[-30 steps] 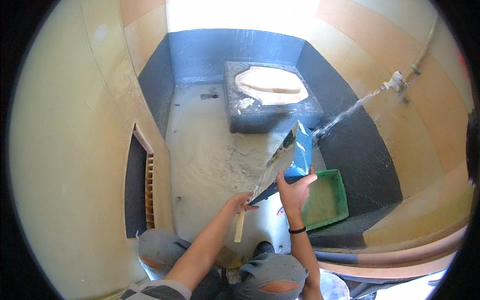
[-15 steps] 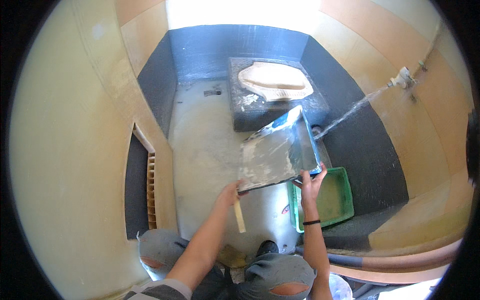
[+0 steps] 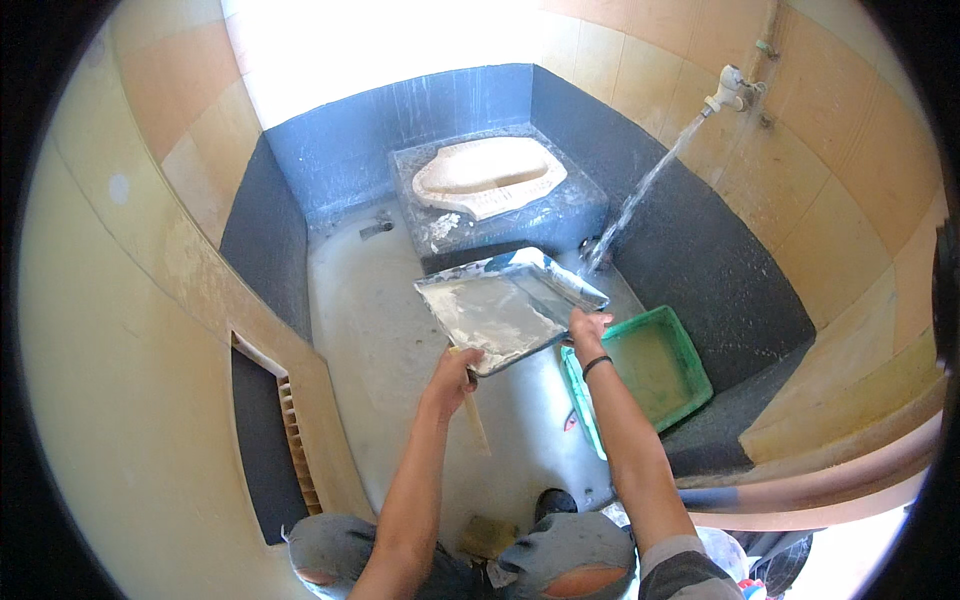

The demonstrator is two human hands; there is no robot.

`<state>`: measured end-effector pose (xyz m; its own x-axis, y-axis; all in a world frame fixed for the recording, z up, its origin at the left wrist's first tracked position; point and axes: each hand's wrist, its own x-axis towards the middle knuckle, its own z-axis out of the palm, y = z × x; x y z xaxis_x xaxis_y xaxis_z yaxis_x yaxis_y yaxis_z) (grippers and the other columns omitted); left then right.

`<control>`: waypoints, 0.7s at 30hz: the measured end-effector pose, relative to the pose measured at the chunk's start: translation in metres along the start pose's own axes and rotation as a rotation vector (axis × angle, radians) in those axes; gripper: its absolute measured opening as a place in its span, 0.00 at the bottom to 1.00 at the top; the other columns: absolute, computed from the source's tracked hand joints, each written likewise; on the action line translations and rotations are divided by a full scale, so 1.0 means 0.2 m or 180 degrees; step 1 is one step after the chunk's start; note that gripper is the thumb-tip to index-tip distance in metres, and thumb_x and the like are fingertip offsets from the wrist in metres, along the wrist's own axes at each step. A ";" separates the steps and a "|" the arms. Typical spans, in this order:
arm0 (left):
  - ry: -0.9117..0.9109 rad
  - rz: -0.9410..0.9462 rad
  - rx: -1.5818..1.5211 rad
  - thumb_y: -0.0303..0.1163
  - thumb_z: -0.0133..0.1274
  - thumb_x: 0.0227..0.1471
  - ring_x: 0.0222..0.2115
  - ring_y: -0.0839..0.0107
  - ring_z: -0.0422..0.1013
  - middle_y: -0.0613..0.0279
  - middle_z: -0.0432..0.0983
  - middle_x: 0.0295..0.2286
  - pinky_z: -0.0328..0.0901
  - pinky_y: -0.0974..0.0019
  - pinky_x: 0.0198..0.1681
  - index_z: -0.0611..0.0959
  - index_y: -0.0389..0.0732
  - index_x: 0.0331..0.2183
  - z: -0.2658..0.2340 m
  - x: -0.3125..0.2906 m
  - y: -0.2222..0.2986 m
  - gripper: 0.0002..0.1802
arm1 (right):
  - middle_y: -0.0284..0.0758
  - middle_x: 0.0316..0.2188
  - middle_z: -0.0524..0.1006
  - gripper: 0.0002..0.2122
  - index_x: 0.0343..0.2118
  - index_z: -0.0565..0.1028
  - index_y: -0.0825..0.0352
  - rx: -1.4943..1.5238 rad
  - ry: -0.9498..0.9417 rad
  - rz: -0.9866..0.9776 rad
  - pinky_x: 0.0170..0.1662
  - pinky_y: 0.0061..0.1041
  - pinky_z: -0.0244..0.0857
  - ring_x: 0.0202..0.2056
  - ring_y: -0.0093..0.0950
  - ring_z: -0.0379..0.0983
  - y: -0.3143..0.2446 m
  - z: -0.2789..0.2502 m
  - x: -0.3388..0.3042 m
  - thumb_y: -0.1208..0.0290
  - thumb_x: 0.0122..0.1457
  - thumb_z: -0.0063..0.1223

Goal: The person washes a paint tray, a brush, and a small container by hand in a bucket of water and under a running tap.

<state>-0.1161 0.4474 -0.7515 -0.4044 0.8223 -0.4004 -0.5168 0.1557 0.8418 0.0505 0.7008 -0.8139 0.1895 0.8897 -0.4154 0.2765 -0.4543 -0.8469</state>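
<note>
Both my hands hold a shallow rectangular tray (image 3: pixel 500 318), dark and blue outside, with murky water and whitish residue inside. My left hand (image 3: pixel 453 377) grips its near left corner, thumb over the rim. A flat pale-yellow strip (image 3: pixel 477 425) hangs down beneath that same hand; its kind I cannot make out. My right hand (image 3: pixel 588 328) closes on the tray's right side, its fingers partly hidden under the edge. Water runs from a white wall tap (image 3: pixel 728 92) and falls beyond the tray's right end, apart from it.
A green basin (image 3: pixel 692 349) of cloudy water stands right of the tray. Behind the tray, a squat toilet pan (image 3: pixel 490 180) tops a dark raised block (image 3: pixel 520 228). The floor (image 3: pixel 365 310) is wet and whitish. Dark-based walls close in on both sides. A drain opening (image 3: pixel 377 229) lies far left.
The tray has come down from a steep tilt to a flatter pose, with both hands still on it. My view has shifted, so the tap and toilet sit farther left in the picture.
</note>
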 end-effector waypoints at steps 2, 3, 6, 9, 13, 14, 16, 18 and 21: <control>0.0142 0.0054 0.0090 0.31 0.56 0.51 0.19 0.80 0.64 0.70 0.71 0.28 0.57 0.71 0.16 0.74 0.41 0.46 -0.06 -0.02 -0.02 0.19 | 0.54 0.65 0.55 0.42 0.68 0.43 0.74 -0.0988 0.0518 -0.0460 0.61 0.57 0.59 0.64 0.52 0.59 -0.08 0.06 -0.24 0.64 0.57 0.56; 0.0131 0.0078 0.0133 0.30 0.56 0.50 0.19 0.80 0.65 0.69 0.71 0.29 0.57 0.71 0.16 0.73 0.41 0.48 -0.05 -0.02 -0.05 0.22 | 0.54 0.65 0.55 0.42 0.68 0.43 0.74 -0.0985 0.0543 -0.0447 0.61 0.57 0.59 0.64 0.52 0.59 -0.08 0.02 -0.26 0.64 0.57 0.56; 0.0112 0.0044 0.0314 0.30 0.56 0.50 0.19 0.78 0.66 0.66 0.73 0.29 0.59 0.70 0.16 0.70 0.41 0.54 0.02 -0.01 -0.13 0.28 | 0.52 0.61 0.66 0.29 0.59 0.68 0.72 -0.3147 0.0966 -0.3354 0.66 0.48 0.53 0.59 0.50 0.66 -0.04 -0.13 -0.16 0.65 0.55 0.53; 0.0306 0.0031 0.0069 0.31 0.56 0.51 0.19 0.76 0.67 0.64 0.74 0.28 0.60 0.70 0.17 0.67 0.40 0.57 0.19 -0.17 -0.29 0.32 | 0.54 0.56 0.72 0.26 0.56 0.73 0.72 -0.3685 -0.0657 -0.3062 0.66 0.44 0.55 0.60 0.47 0.68 -0.18 -0.15 -0.19 0.64 0.56 0.53; 0.0231 0.0087 0.0312 0.30 0.55 0.52 0.18 0.75 0.68 0.63 0.74 0.28 0.61 0.69 0.16 0.65 0.39 0.59 0.26 -0.20 -0.45 0.33 | 0.57 0.56 0.72 0.36 0.56 0.72 0.77 -0.3245 -0.1862 -0.2130 0.63 0.42 0.61 0.60 0.52 0.68 -0.21 -0.06 -0.23 0.42 0.63 0.46; 0.0026 0.0075 0.0149 0.29 0.55 0.53 0.16 0.75 0.68 0.63 0.75 0.27 0.61 0.69 0.14 0.66 0.39 0.58 0.43 -0.17 -0.51 0.32 | 0.58 0.60 0.68 0.45 0.59 0.68 0.78 -0.3204 -0.1775 -0.2077 0.66 0.40 0.56 0.62 0.52 0.64 -0.06 -0.13 0.12 0.32 0.61 0.40; 0.0128 0.0200 0.0202 0.28 0.54 0.53 0.13 0.74 0.67 0.60 0.75 0.25 0.61 0.68 0.12 0.67 0.37 0.56 0.47 -0.22 -0.53 0.29 | 0.57 0.62 0.66 0.46 0.61 0.65 0.78 -0.3264 -0.1647 -0.2065 0.68 0.40 0.54 0.64 0.51 0.62 0.06 -0.12 0.25 0.30 0.61 0.38; 0.0202 0.0260 0.0225 0.28 0.54 0.53 0.12 0.74 0.67 0.60 0.75 0.24 0.61 0.67 0.12 0.67 0.36 0.55 0.48 -0.24 -0.57 0.28 | 0.61 0.65 0.60 0.52 0.62 0.63 0.82 -0.3067 -0.1359 -0.1901 0.69 0.40 0.50 0.67 0.50 0.56 0.10 -0.05 0.27 0.26 0.59 0.34; 0.0423 0.0020 0.0282 0.28 0.54 0.53 0.11 0.72 0.66 0.58 0.75 0.24 0.62 0.66 0.11 0.68 0.34 0.54 0.42 -0.28 -0.56 0.27 | 0.59 0.61 0.65 0.51 0.61 0.65 0.79 -0.3330 -0.1609 -0.2046 0.68 0.41 0.52 0.64 0.52 0.60 0.01 0.20 -0.02 0.25 0.58 0.33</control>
<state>0.0280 0.4304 -0.7920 -0.5068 0.7446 -0.4345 -0.4477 0.2034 0.8708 0.0133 0.6990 -0.8273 -0.5529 0.7735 -0.3097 0.8179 0.4327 -0.3793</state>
